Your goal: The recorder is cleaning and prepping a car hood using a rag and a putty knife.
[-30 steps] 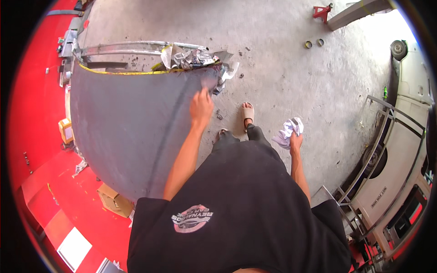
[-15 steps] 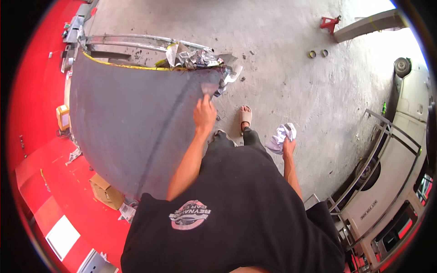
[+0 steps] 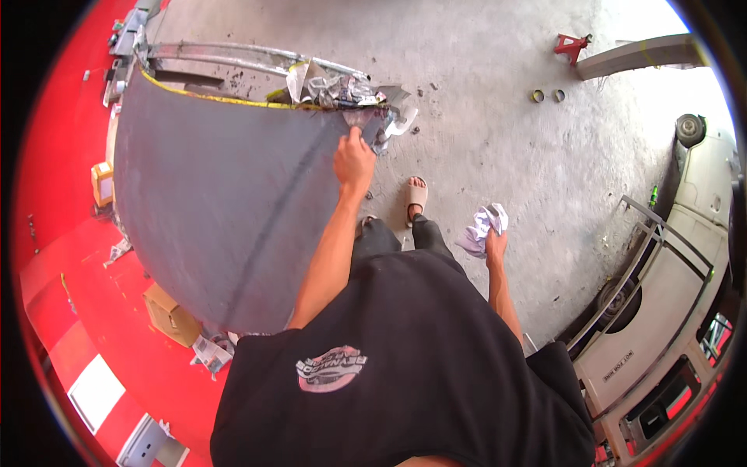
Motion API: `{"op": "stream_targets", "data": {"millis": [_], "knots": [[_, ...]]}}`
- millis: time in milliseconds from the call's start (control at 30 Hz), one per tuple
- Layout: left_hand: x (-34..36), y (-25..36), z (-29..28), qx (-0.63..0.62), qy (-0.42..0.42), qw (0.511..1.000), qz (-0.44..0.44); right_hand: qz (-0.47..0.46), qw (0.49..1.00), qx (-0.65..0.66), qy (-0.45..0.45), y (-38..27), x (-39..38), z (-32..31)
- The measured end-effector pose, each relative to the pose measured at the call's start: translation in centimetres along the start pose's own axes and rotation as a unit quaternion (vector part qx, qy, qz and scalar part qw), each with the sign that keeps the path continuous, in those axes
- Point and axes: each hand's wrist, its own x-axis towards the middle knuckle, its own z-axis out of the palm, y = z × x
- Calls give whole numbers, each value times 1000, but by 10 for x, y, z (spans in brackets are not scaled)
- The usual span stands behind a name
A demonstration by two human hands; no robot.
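Observation:
My left hand (image 3: pixel 355 162) is closed around a flat spreader (image 3: pixel 357 117), its wide blade at the far right corner of a large grey car body panel (image 3: pixel 210 171). Yellow tape (image 3: pixel 210 96) runs along that panel's far edge. Crumpled newspaper (image 3: pixel 315 84) is bunched along the edge beside the blade. A dark, soft-edged streak (image 3: pixel 268 226) crosses the grey surface. On the other side of my body, my right hand (image 3: pixel 496 246) hangs over the floor, gripping a crumpled white-lilac cloth (image 3: pixel 486 227).
Beyond the panel lie metal rails (image 3: pixel 226 54) on the concrete floor. A red jack stand (image 3: pixel 572 48) and two small rings (image 3: pixel 548 96) are at the far right. Along the right stands a pale vehicle (image 3: pixel 661 303) with a metal frame. A cardboard box (image 3: pixel 171 314) sits at the left.
My left hand has moved the spreader farther away, up to the panel's taped edge. My right hand still holds the cloth, and the view has shifted slightly.

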Motion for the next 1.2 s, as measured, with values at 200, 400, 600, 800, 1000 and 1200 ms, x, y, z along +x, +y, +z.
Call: {"op": "stream_targets", "data": {"millis": [200,400,600,800,1000,1200], "knots": [[-44,-19,16,-27,-36,999,-8,-16,999,1,36,-3,12,1],[-8,-17,8,-20,3,1000,4,14,999,-46,-25,-14,11,6],[-8,-8,-2,-30,-6,999,-20,-15,999,-33,-9,13,24,9],[-51,-18,-2,-37,-12,999,-7,-28,997,-71,13,23,37,11],[-9,-17,-13,-18,-2,1000,-25,-17,998,-26,-57,-17,23,17],[-41,-11,-12,-4,-69,997,-38,-24,998,-54,-28,-9,45,18]]}}
